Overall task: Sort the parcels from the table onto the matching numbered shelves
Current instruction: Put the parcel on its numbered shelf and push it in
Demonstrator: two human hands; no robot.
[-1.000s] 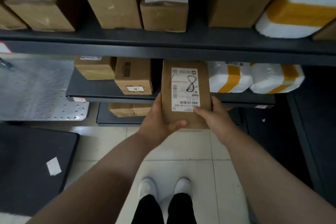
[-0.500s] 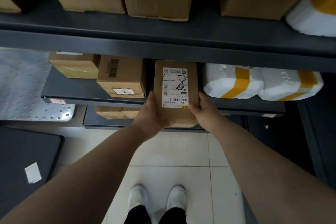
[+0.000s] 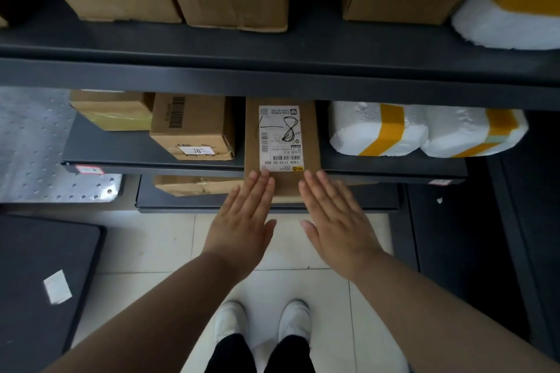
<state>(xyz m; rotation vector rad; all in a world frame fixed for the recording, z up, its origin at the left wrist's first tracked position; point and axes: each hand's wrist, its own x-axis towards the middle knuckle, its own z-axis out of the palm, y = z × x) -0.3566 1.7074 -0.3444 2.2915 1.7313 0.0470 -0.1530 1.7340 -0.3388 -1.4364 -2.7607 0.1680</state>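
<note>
The parcel [image 3: 310, 136], a flat brown carton, is lying on the dark middle shelf [image 3: 121, 148] with its near end sticking out over the front edge. Its white label [image 3: 280, 138] is facing up, carrying a handwritten dash and a big black 8, barcodes, and the printed line "140A C133-00 008" along the near edge, upside down from here.

Both hands are reaching to the parcel's near end, palms down. The left hand [image 3: 242, 221] is holding its fingers straight and together, tips lying over the label's near corner. The right hand [image 3: 336, 221] is doing the same at the parcel's near right corner. Neither is gripping anything; whether the tips are pressing the carton or hovering just above it cannot be told.

Just left of the parcel a box [image 3: 191, 127] is showing a barcode on top and a small white sticker on its front, its writing too small to read surely. Right of the parcel 2 white packs [image 3: 378, 130] [image 3: 472, 133] are sitting side by side, each banded with yellow tape. Above the parcel, the upper shelf [image 3: 272, 76] is carrying 3 brown boxes. Below the parcel, another carton [image 3: 197, 185] is lying on a lower shelf. Red-and-white tags [image 3: 90, 169] are sticking to the middle shelf's front edge, unreadable.
</note>
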